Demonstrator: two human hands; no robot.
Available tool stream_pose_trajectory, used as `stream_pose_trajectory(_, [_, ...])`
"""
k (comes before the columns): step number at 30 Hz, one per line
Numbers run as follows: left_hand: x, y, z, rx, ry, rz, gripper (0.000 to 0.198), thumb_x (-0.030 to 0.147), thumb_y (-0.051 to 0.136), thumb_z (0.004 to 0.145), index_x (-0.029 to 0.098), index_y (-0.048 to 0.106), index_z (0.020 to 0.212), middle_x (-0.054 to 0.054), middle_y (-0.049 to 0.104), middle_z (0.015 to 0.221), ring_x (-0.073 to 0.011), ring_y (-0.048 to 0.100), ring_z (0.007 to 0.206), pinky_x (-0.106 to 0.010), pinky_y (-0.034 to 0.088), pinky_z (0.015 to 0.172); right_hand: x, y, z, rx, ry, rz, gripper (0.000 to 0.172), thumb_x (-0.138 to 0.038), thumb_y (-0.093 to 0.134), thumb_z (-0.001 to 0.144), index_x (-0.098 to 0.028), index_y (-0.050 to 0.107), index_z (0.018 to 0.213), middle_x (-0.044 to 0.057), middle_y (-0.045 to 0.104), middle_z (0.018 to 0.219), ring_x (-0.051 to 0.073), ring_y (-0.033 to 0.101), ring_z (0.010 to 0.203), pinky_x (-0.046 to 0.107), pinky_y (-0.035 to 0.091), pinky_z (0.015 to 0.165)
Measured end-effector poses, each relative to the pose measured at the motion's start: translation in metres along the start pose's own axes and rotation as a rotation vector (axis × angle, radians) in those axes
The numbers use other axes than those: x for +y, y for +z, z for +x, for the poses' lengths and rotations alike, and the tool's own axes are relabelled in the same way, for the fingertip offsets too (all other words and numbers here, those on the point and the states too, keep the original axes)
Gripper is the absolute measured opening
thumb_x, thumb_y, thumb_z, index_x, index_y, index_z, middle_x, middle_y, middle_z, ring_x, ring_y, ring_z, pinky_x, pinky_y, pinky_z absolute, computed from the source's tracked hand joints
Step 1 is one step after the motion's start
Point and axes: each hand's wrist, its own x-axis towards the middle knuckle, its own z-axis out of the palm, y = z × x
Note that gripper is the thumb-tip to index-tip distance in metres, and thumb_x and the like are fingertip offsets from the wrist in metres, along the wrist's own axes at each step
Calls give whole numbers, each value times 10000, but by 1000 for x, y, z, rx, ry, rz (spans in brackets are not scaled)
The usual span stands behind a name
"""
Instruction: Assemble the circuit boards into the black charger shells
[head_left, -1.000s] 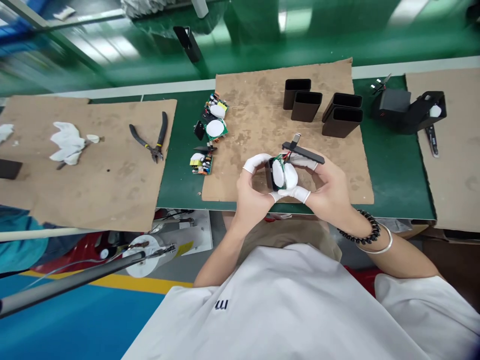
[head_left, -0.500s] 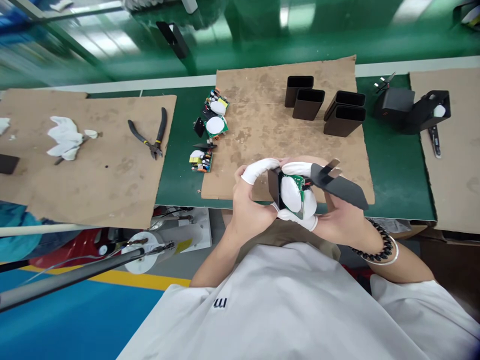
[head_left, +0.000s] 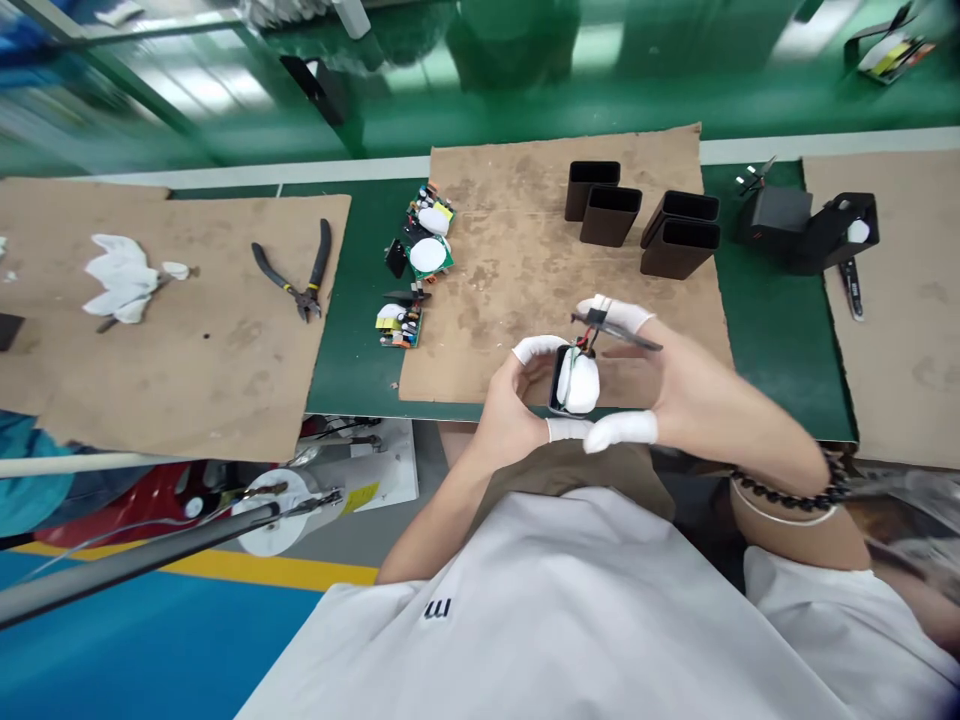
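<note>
My left hand (head_left: 510, 405), white covers on its fingertips, is wrapped round a black rectangular housing (head_left: 556, 385) at the front edge of the cardboard. Inside the housing mouth sits a circuit board with a white pad (head_left: 580, 383), largely sunk into it. Short wires lead from the board to a black end plate (head_left: 616, 330), which stands out tilted on the right. My right hand (head_left: 660, 375), also with covered fingertips, has thumb and index finger spread wide beside the board. Its index finger lies close behind the end plate; whether they touch, I cannot tell.
Several empty dark housings (head_left: 611, 215) stand on the cardboard sheet (head_left: 510, 250). Circuit boards with white pads (head_left: 427, 255) lie at its left edge. Pliers (head_left: 304, 280) and a white glove (head_left: 124, 278) are farther left. Black cases (head_left: 776, 215) and a knife (head_left: 851, 288) lie right.
The board has gone deeper into the housing. My right hand has let go of it and opened, moving slightly right. The end plate has swung left and up.
</note>
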Motion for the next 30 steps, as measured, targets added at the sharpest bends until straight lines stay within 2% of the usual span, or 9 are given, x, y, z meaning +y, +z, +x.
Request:
stream_pose_trajectory(1, [1, 1, 0, -11, -13, -17, 812, 386, 1024, 480, 223, 627, 1169, -80, 743, 1187, -282, 717, 1157, -413, 564, 1051, -2, -7, -2, 35, 34, 36, 866, -522, 939, 694, -294, 572, 1444, 94, 658, 1442, 365, 673, 1307, 515, 630, 1044])
stream_pose_trajectory(4, [6, 3, -1, 46, 40, 98, 749, 329, 1005, 540, 235, 634, 1184, -71, 732, 1196, -264, 711, 1141, -409, 561, 1046, -14, -19, -7, 199, 35, 111, 595, -421, 868, 824, -337, 639, 1367, 47, 701, 1387, 308, 730, 1217, 424, 680, 965])
stream_pose_trajectory(7, [10, 7, -2, 173, 121, 320, 702, 245, 971, 580, 240, 636, 1197, -68, 717, 1212, -272, 687, 1155, -436, 541, 1061, -24, -15, -11, 293, -23, 32, 345, -355, 810, 888, -311, 745, 1224, 18, 796, 1185, 256, 797, 1004, 383, 705, 899])
stream_pose_trajectory(9, [10, 10, -2, 237, 143, 420, 687, 202, 943, 604, 235, 630, 1215, -74, 706, 1227, -286, 669, 1177, -465, 525, 1078, -27, -9, -13, 345, -26, -36, 251, -320, 784, 908, -281, 786, 1156, 8, 823, 1106, 238, 808, 945, 376, 708, 898])
stream_pose_trajectory(14, [7, 15, 0, 290, 185, 507, 648, 134, 896, 617, 231, 635, 1202, -67, 722, 1192, -281, 666, 1117, -467, 521, 1033, -26, -2, -18, 381, -10, -139, 372, -274, 797, 897, -282, 764, 1267, 12, 816, 1204, 250, 813, 1016, 387, 692, 958])
stream_pose_trajectory(16, [7, 16, 1, 295, 207, 545, 629, 143, 885, 622, 234, 634, 1191, -61, 735, 1185, -277, 671, 1112, -455, 516, 1020, -25, 2, -19, 425, -7, -179, 351, -286, 785, 911, -291, 768, 1262, 16, 817, 1206, 264, 814, 1026, 410, 688, 968])
stream_pose_trajectory(21, [6, 22, 3, 322, 277, 711, 546, 159, 802, 685, 236, 616, 1193, -50, 772, 1161, -275, 705, 1106, -510, 403, 1116, -16, 24, -15, 471, 3, -293, 312, -251, 769, 909, -252, 792, 1220, 45, 836, 1131, 270, 826, 954, 392, 706, 866])
stream_pose_trajectory(26, [0, 31, 5, 331, 185, 767, 530, 164, 754, 680, 237, 591, 1179, -50, 783, 1158, -275, 724, 1090, -516, 336, 1157, -1, 47, -12, 553, 67, -270, 331, -252, 729, 928, -244, 762, 1257, 57, 836, 1120, 257, 824, 967, 386, 702, 877])
stream_pose_trajectory(30, [-4, 32, 4, 334, 220, 805, 521, 120, 685, 689, 243, 590, 1186, -47, 791, 1166, -262, 740, 1070, -502, 283, 1188, -1, 61, -15, 661, 130, -264, 389, -319, 738, 924, -208, 698, 1295, 94, 817, 1176, 271, 820, 997, 404, 700, 895])
